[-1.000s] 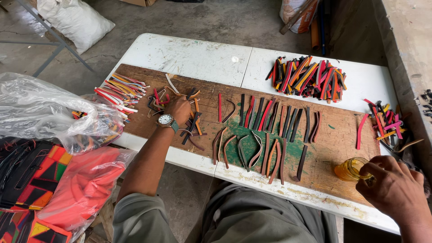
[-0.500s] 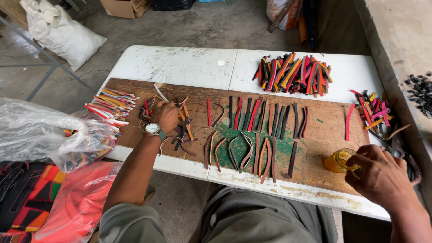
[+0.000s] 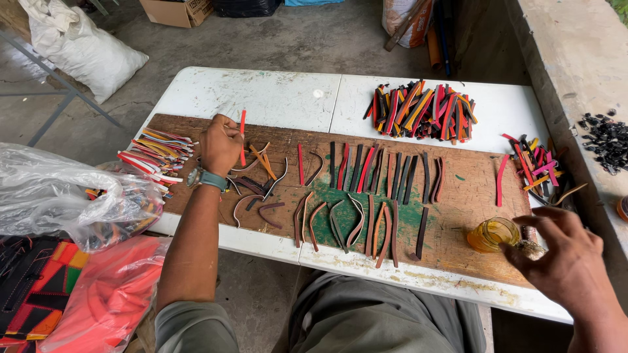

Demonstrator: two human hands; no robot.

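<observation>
My left hand (image 3: 221, 145), with a watch on its wrist, holds a thin red strip (image 3: 243, 134) upright above the left part of the brown wooden board (image 3: 468, 196). Loose curved strips (image 3: 261, 189) in dark and tan colours lie just right of that hand. Rows of narrow strips (image 3: 376, 173) are laid side by side across the board's middle. My right hand (image 3: 568, 261) hovers at the board's right end, fingers pinched on a small frayed brush (image 3: 528, 248) beside a small glass jar of yellow liquid (image 3: 492, 234).
The board lies on a white folding table (image 3: 275, 95). A heap of coloured strips (image 3: 422, 110) sits at the back, smaller piles at the left (image 3: 157, 149) and right (image 3: 538, 167). Clear plastic bags (image 3: 59, 196) and red and patterned fabric (image 3: 85, 294) lie at my left. A white sack (image 3: 82, 49) is on the floor.
My left hand has lifted from the loose strips with a red strip pinched upright. My right hand stays by the jar. The view has shifted closer.
</observation>
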